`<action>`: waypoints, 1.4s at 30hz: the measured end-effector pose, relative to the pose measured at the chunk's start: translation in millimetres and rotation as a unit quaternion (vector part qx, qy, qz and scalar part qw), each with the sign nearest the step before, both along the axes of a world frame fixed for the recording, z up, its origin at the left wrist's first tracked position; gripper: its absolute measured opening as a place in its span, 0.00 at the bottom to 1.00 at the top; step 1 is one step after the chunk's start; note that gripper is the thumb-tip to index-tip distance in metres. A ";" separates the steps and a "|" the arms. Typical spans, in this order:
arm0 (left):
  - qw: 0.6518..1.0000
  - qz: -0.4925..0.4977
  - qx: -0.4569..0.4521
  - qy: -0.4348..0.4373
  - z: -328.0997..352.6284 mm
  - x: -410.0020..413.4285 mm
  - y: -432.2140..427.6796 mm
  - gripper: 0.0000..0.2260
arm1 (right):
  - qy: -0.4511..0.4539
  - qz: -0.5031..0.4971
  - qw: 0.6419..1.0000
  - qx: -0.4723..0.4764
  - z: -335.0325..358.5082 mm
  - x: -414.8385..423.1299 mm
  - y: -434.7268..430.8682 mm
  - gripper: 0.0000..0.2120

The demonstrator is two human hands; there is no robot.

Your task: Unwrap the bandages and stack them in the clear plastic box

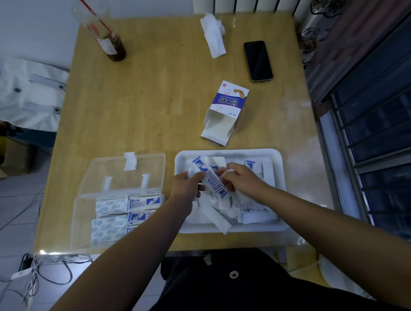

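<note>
Head camera, looking steeply down from the near edge of the table (148,110).

A single wide-angle view faces forward and down, close above both forearms, which enter from 5 and 7 o'clock; the left hand (185,184) and right hand (243,179) meet just below centre. The tray (278,155) and clear box (83,218) sit near, the phone (258,60) far at 1 o'clock. Floor shows at 9 o'clock, a window at 3. Edges bend.

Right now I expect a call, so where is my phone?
In the head view, the phone lies face up on the far right of the table, beyond the opened bandage carton and right of the crumpled tissue.
</note>
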State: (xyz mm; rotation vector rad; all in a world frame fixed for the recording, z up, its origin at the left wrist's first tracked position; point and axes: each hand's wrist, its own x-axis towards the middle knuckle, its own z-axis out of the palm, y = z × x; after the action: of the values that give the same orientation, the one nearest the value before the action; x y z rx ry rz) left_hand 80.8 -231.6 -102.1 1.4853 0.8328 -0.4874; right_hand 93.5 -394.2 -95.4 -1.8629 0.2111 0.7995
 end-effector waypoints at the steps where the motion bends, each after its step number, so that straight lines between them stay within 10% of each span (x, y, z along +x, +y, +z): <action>1: 1.000 -0.001 0.005 0.006 -1.3 0.5 2.2 0.03 | -0.013 0.005 1.000 -0.019 -2.7 0.8 -4.0 0.10; 10: 1.000 -0.019 0.008 0.023 0.1 3.1 3.8 0.07 | -0.230 -0.007 0.961 -0.156 -4.9 3.5 -7.4 0.12; 15: 0.999 -0.015 -0.042 0.012 6.4 -0.4 -2.6 0.06 | -0.054 0.029 0.997 -0.037 -0.2 -1.0 3.8 0.15; 21: 0.997 0.017 -0.077 0.020 11.8 -6.2 -3.7 0.09 | -0.058 0.012 0.997 -0.059 -5.9 -1.8 -3.4 0.15; 33: 0.919 -0.248 0.259 -0.164 12.4 -9.9 -6.0 0.17 | -0.057 -0.004 0.997 -0.051 -3.5 -8.8 -20.4 0.11; 42: 0.837 -0.409 0.322 -0.171 5.6 -16.7 -14.2 0.09 | -0.398 0.319 0.803 -0.307 -5.1 -13.9 -12.1 0.07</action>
State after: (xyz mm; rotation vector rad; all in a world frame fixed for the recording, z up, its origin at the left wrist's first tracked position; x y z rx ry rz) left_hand 64.2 -245.9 -96.5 2.4804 -0.0014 -0.5565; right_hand 79.6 -406.3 -100.5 -2.7824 -0.8343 0.2894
